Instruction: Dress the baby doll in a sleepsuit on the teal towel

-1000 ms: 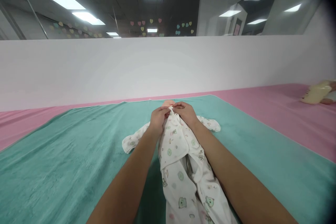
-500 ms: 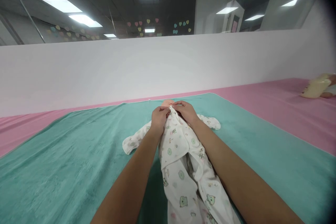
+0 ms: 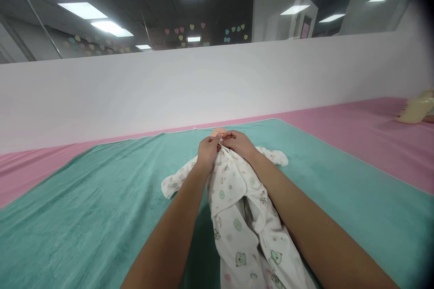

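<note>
A doll lies on its back on a teal blanket (image 3: 84, 198), dressed in a white baby romper (image 3: 237, 207) printed with small green animals. Only a bit of the doll's peach head (image 3: 217, 132) shows beyond my hands. My left hand (image 3: 207, 151) and my right hand (image 3: 239, 143) meet at the romper's neckline, both with fingers pinched on the fabric edges there. Lower down the romper's front flaps hang apart. Its two sleeves spread out to either side.
The teal blanket lies on a pink mat (image 3: 366, 131). A white partition wall (image 3: 203, 86) runs along the far edge. A pale yellow object (image 3: 417, 108) lies on the pink mat at the far right.
My hands stay pinched at the neckline with only small finger shifts. The view has drifted a little, so everything sits slightly further right.
</note>
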Action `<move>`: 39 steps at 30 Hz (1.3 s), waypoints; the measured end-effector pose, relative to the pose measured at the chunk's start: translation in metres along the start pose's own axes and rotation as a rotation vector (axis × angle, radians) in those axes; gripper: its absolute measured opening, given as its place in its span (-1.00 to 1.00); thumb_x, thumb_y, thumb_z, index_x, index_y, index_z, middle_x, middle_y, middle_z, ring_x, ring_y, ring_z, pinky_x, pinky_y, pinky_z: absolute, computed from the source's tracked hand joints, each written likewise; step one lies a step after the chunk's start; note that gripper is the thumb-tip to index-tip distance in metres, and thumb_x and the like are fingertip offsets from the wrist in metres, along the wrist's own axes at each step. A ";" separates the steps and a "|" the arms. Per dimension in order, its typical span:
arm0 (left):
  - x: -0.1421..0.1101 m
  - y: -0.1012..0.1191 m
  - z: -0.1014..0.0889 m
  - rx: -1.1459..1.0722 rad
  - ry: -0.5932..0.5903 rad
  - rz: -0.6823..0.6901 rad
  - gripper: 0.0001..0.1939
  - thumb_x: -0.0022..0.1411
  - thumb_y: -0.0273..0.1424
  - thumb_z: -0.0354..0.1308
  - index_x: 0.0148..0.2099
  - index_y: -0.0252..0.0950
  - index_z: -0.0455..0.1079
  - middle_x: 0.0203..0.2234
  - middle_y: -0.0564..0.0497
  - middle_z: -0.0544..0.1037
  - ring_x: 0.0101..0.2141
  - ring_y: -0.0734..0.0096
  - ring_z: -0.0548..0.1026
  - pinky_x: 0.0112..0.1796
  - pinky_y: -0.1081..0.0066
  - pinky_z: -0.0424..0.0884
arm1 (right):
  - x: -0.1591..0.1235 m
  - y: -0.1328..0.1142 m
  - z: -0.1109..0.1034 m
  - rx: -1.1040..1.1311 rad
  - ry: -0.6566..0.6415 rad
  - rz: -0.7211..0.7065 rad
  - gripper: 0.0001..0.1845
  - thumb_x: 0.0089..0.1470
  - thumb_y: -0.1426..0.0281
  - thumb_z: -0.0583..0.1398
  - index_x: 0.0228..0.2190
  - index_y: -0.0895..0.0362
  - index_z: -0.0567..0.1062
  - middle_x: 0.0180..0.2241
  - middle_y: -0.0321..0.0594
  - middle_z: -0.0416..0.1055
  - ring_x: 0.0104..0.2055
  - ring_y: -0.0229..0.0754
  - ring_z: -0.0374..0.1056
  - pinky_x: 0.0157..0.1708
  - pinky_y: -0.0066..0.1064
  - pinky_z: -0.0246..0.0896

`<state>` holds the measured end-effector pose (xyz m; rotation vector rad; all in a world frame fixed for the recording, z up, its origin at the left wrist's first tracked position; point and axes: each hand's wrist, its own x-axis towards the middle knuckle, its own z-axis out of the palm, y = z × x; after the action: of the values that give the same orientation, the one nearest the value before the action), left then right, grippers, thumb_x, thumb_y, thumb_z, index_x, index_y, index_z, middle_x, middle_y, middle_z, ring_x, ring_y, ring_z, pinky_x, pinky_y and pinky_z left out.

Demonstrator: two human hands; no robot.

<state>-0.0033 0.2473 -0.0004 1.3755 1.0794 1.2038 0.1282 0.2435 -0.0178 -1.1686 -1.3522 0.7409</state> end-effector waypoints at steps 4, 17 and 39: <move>0.004 -0.003 0.001 0.168 0.051 0.036 -0.80 -0.06 -0.28 0.19 -0.51 -0.32 0.33 -0.59 0.05 0.41 -0.54 0.47 0.33 -0.48 0.48 0.20 | -0.001 -0.004 0.002 -0.106 0.000 -0.113 -0.79 -0.26 0.37 0.23 -0.44 0.11 0.46 -0.33 -0.29 0.44 -0.26 -0.23 0.34 -0.17 -0.35 0.18; 0.004 -0.007 0.002 0.046 0.110 0.030 -0.79 -0.13 -0.54 0.10 -0.32 -0.32 0.35 -0.59 0.06 0.43 -0.54 0.47 0.37 -0.48 0.49 0.23 | 0.001 -0.001 0.002 -0.185 0.007 -0.043 -0.66 -0.29 0.28 0.27 -0.36 0.10 0.46 -0.28 -0.23 0.43 -0.28 -0.22 0.32 -0.24 -0.36 0.19; 0.000 -0.005 0.002 -0.014 0.171 0.007 -0.81 -0.08 -0.52 0.23 -0.38 -0.32 0.28 -0.53 0.03 0.45 -0.52 0.47 0.40 -0.43 0.45 0.30 | -0.002 -0.002 -0.001 -0.239 -0.004 -0.022 -0.68 -0.28 0.14 0.24 -0.55 0.15 0.45 -0.50 -0.28 0.41 -0.45 -0.26 0.26 -0.43 -0.43 0.10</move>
<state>-0.0012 0.2474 -0.0051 1.2837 1.1834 1.3510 0.1284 0.2408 -0.0170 -1.3372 -1.4846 0.5770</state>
